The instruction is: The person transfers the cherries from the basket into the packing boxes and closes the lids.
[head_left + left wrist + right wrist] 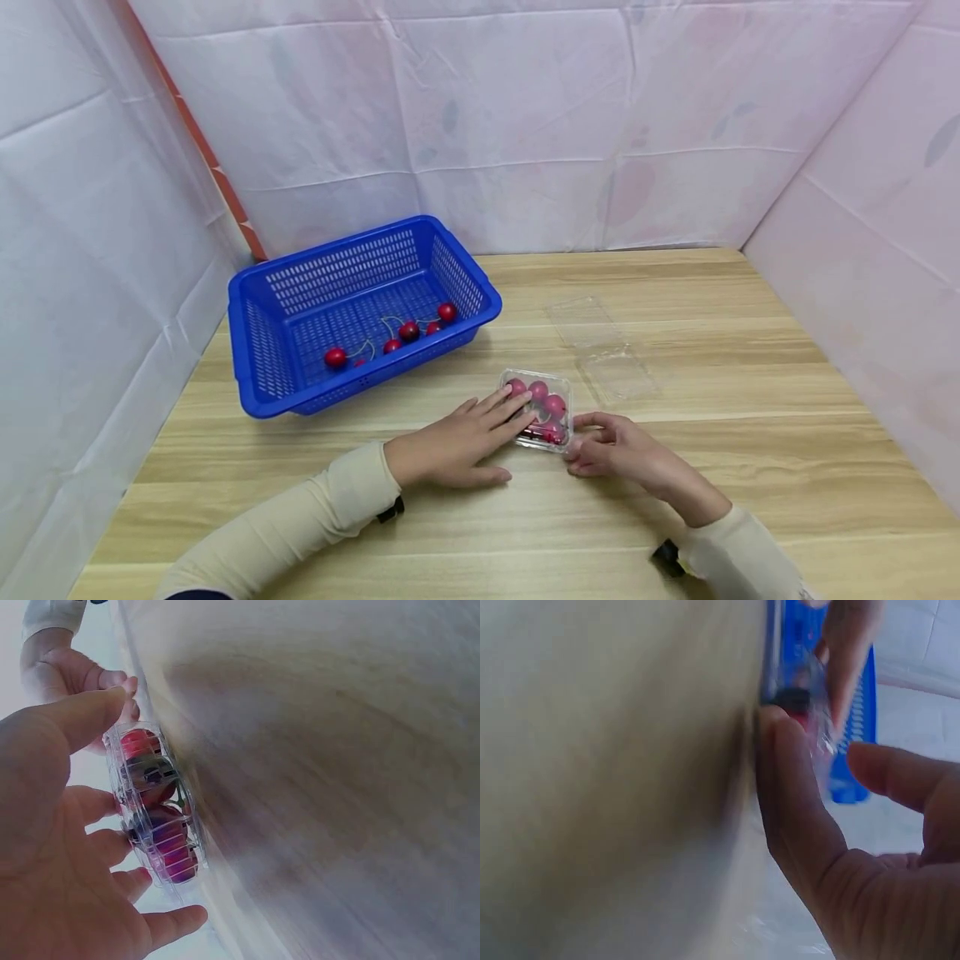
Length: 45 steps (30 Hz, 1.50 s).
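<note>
A clear plastic clamshell box [562,388] with several red cherries [555,407] inside sits on the table, its lid lying over the fruit. My left hand [468,442] rests its outstretched fingers on top of the box; the left wrist view shows the fingers spread beside the ribbed wall of the box [154,802]. At the near right corner, my right hand [622,454] touches the box's edge with its fingertips. In the right wrist view, the thumb [892,772] stands apart from the fingers [799,787], which reach the box low down near the tabletop.
A blue plastic basket [352,308] stands at the back left, with several stemmed cherries [408,331] along its near side. Behind my right hand lies another clear clamshell box [615,372], opened flat on the wooden table [750,400]. White fabric walls [510,125] enclose the table's back and sides.
</note>
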Motion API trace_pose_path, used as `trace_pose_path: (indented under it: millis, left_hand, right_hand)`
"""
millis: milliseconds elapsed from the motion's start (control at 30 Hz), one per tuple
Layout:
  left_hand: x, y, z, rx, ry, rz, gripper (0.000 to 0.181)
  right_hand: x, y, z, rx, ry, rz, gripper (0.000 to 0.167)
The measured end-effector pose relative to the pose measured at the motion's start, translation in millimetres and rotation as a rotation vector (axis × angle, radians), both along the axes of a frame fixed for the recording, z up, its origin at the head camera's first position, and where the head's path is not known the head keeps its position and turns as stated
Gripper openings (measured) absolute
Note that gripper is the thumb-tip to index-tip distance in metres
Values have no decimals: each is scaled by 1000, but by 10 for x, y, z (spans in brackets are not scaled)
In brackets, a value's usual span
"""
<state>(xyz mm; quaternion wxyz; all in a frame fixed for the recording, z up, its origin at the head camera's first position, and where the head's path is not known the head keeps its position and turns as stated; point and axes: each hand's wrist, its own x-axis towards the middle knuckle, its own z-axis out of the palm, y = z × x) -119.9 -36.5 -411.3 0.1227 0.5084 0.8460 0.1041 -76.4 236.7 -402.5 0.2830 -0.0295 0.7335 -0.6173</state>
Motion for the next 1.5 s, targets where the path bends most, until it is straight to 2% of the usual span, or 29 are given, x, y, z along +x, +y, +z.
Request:
trace_pose_path:
  millis: [67, 133, 233, 300, 400, 500, 600, 700, 967, 1100, 1300, 1400, 1500]
  left_hand:
    - [-8, 1, -10, -4, 10, 7, 81]
    - [-21, -1, -14, -6, 15, 17, 80]
    - [-47, -10, -15, -9, 8, 31, 80]
    - [-68, -20, -6, -9, -2, 38, 80]
    - [-106, -30, -4, -4, 3, 42, 78]
    - [-142, -40, -11, 8, 16, 40, 77]
    - [-174, -58, -21, 24, 23, 42, 75]
    - [-214, -82, -30, 36, 27, 52, 75]
    - [-337, -111, -45, 21, -10, 104, 75]
    - [-375, -117, -36, 17, -23, 126, 76]
    - [-424, -127, -54, 35, -44, 137, 74]
    - [-450, -135, -65, 44, -54, 143, 74]
    - [-466, -140, -49, 52, -74, 153, 73]
  right_hand:
    - [9, 21, 85, 107, 78, 26, 53]
    - [22, 42, 179, 237, 193, 54, 46]
    - [36, 82, 318, 402, 375, 36, 32]
    - [23, 133, 389, 468, 500, -22, 23]
    - [-33, 254, 470, 533, 638, -155, 16]
    - [-116, 416, 520, 591, 691, -265, 21]
    - [-216, 592, 535, 658, 680, -328, 30]
    - [-324, 750, 516, 715, 629, -334, 37]
    - [-577, 985, 424, 749, 511, -162, 39]
    - [-696, 1067, 384, 698, 375, -128, 51]
    - [-833, 1168, 295, 516, 182, -145, 54]
    - [-867, 1185, 252, 479, 120, -128, 54]
    - [-889, 1187, 220, 460, 101, -118, 50]
